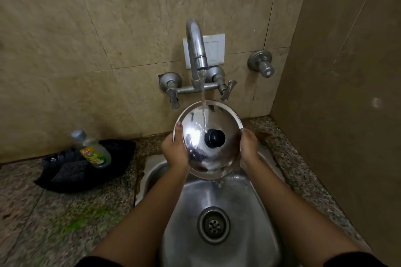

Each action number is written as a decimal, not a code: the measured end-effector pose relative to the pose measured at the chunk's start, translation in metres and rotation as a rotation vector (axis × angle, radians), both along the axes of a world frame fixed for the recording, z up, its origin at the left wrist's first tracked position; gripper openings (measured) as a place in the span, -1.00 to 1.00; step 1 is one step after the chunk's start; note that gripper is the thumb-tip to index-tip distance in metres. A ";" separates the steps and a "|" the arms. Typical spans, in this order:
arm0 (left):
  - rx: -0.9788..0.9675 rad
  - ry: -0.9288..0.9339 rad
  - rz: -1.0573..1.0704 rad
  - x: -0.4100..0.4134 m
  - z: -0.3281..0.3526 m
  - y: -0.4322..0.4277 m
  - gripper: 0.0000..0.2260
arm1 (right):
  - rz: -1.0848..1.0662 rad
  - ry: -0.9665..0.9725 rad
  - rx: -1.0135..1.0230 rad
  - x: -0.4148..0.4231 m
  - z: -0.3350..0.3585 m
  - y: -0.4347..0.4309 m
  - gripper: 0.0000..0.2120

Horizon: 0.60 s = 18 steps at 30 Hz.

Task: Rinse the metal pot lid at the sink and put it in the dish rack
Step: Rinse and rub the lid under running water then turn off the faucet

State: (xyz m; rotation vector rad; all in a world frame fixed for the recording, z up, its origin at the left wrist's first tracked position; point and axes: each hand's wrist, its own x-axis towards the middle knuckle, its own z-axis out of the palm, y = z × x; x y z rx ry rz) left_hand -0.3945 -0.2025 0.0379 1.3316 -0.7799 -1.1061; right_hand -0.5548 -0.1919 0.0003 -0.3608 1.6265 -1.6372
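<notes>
The shiny metal pot lid (196, 130) with a black knob is tilted toward me above the steel sink (191, 206). Water runs from the curved tap (196, 45) onto the lid's domed top and drips off its lower edge. My left hand (174, 149) grips the lid's left rim, thumb on top. On the opposite rim my right hand (248, 147) holds the lid. No dish rack is in view.
A black tray (117, 158) on the granite counter at left holds a dish-soap bottle (93, 151) and a dark scrubber (70, 170). Tap valves (225, 88) stick out of the tiled wall; a side wall closes the right. The sink drain (213, 225) is open.
</notes>
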 end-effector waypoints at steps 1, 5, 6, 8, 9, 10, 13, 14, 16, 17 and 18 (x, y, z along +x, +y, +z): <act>-0.012 -0.014 0.009 0.005 0.001 0.000 -0.68 | 0.011 -0.003 -0.013 0.005 0.002 0.000 -0.80; -0.087 -0.100 0.045 0.025 0.006 0.006 -0.62 | 0.058 -0.001 -0.031 0.024 0.004 0.001 -0.76; -0.102 -0.112 0.056 0.030 0.009 0.008 -0.62 | 0.075 0.011 -0.022 0.028 0.004 0.001 -0.76; -0.131 -0.104 0.065 0.036 0.012 0.012 -0.66 | 0.119 0.091 -0.008 0.035 0.006 0.002 -0.76; -0.144 -0.107 0.065 0.040 0.014 0.014 -0.65 | 0.146 0.192 -0.002 0.040 0.006 0.003 -0.74; -0.151 -0.122 0.057 0.042 0.016 0.016 -0.64 | 0.167 0.342 0.001 0.043 0.005 0.005 -0.70; -0.171 -0.217 -0.019 0.050 0.018 0.021 -0.70 | 0.216 0.880 -0.066 0.054 0.002 0.024 -0.58; -0.179 -0.261 -0.055 0.053 0.018 0.022 -0.69 | 0.270 1.007 -0.139 0.056 0.001 0.032 -0.57; -0.169 -0.339 -0.148 0.056 0.018 0.022 -0.69 | 0.434 1.175 -0.252 0.055 -0.003 0.048 -0.53; -0.150 -0.378 -0.191 0.056 0.016 0.020 -0.71 | 0.530 1.240 -0.270 0.053 -0.005 0.055 -0.48; -0.120 -0.403 -0.235 0.056 0.013 0.017 -0.74 | 0.639 1.294 -0.274 0.052 -0.005 0.063 -0.43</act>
